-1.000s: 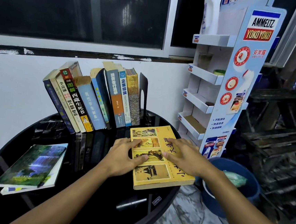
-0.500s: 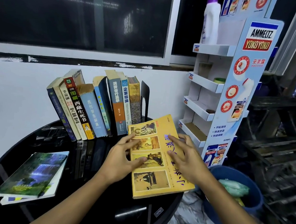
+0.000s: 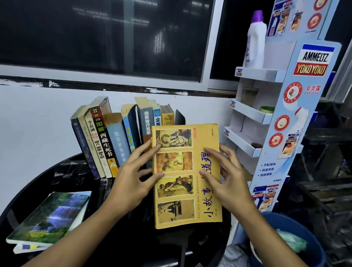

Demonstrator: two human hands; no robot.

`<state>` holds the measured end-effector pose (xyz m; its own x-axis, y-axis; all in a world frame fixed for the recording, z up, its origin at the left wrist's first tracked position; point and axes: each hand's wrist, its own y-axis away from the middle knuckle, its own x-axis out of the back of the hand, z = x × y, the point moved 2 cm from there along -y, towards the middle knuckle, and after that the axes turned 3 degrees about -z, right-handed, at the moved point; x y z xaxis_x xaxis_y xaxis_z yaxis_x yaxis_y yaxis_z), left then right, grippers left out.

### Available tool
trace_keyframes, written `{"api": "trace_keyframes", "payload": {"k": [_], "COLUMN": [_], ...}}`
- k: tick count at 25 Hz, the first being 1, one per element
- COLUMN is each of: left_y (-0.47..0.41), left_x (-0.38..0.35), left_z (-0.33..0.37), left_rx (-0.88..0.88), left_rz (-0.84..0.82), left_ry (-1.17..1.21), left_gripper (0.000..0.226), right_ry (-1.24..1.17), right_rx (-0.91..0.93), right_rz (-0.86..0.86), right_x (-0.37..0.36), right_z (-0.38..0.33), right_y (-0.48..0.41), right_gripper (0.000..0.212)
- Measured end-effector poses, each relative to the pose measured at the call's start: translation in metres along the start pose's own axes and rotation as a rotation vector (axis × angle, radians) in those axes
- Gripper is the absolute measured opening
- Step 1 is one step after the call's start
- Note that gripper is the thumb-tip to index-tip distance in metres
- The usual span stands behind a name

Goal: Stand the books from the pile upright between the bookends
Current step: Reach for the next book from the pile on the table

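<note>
Worn yellow paperback (image 3: 186, 177), rectangular, glossy round table (image 3: 99, 250)

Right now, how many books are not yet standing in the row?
3. The yellow book is held between left hand and right hand before the row. The green-covered book lies at the table's left, atop a second book showing only edges; more may hide beneath.

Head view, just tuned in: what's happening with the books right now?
A person holds the yellow book with both hands, the left hand at its left edge and the right hand at its right edge, raised and tilted above the black round table. It is just in front of the leaning row of books beside the black bookend, not yet in the row. A small pile topped by a waterfall-cover book lies at the table's left.
</note>
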<state>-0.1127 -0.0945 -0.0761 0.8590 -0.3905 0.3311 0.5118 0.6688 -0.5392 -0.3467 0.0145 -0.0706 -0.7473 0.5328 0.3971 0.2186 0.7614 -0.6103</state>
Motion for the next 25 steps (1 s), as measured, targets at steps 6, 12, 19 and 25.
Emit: {"api": "trace_keyframes", "payload": {"k": [6,12,19,25], "left_y": [0.012,0.03,0.049,0.057], "left_x": [0.001,-0.01,-0.03,-0.06], "left_z": [0.007,0.01,0.018,0.031], "left_rx": [-0.024,-0.004,-0.004,-0.061], "left_rz": [-0.021,-0.042,-0.183,-0.203], "left_ry": [0.132,0.268,0.242,0.114], "left_gripper": [0.073,0.086,0.093,0.087], "right_ry": [0.124,0.324,0.193,0.196], "right_rx": [0.037,0.063,0.078,0.085], "right_rz": [0.014,0.0,-0.104,0.089], "right_x": [0.001,-0.013,-0.028,-0.014], "right_z": [0.0,-0.022,-0.075,-0.096], "right_y": [0.006,0.013,0.023,0.019], "right_gripper": [0.06,0.078,0.092,0.074]}}
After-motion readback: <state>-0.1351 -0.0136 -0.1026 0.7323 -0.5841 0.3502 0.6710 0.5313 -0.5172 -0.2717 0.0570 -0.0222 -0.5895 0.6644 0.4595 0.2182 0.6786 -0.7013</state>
